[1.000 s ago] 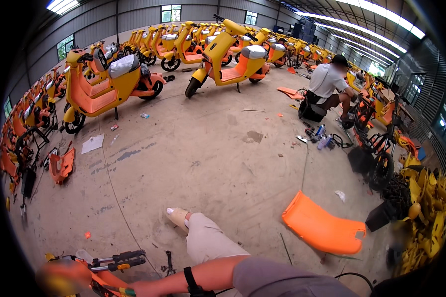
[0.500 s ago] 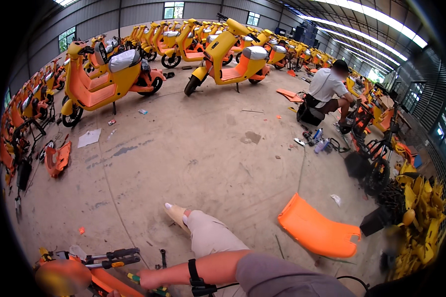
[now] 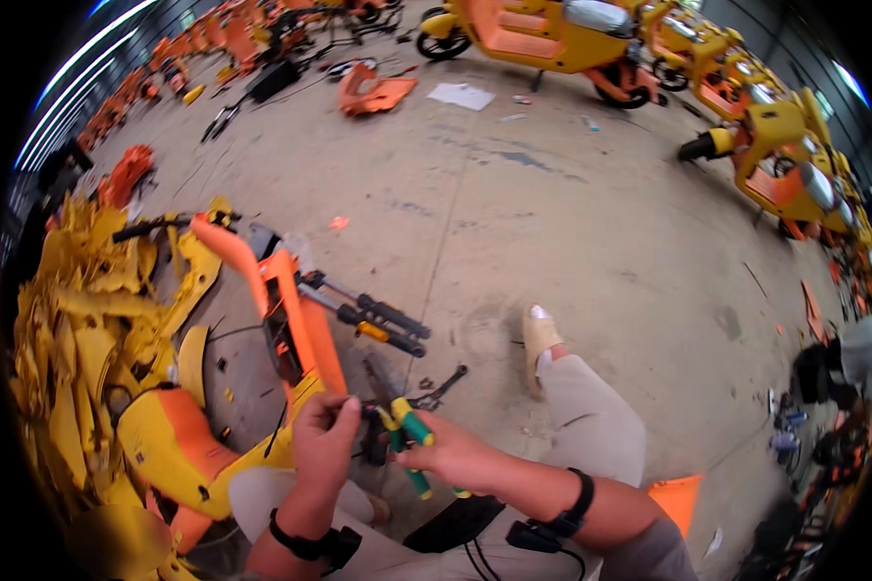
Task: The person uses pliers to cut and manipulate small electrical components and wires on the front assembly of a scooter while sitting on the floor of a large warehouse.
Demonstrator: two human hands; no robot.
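Note:
In my right hand (image 3: pixel 446 453) is a pair of pliers (image 3: pixel 413 423) with green and yellow grips, the dark jaws pointing up and away from me. My left hand (image 3: pixel 326 436) is just left of the pliers, thumb and fingers drawn together; whatever they pinch is too small to make out. Beside both hands lies a partly stripped scooter (image 3: pixel 315 334) with orange and yellow panels. Fork legs (image 3: pixel 368 315) stick out from it to the right. A dark metal part (image 3: pixel 446 384) rests on the floor beyond the pliers.
Yellow panels (image 3: pixel 68 320) are heaped on the left. An orange panel (image 3: pixel 376 94) and a white sheet (image 3: pixel 461 95) lie farther off on the floor. Yellow scooters (image 3: pixel 543 39) stand at the back and right. A person (image 3: pixel 857 358) crouches at the far right; an orange panel (image 3: pixel 676 499) is nearer.
My view has swung left and down, bringing the scooter and yellow heap into sight. The pliers are now raised in my right hand, and my left hand has come into clear view.

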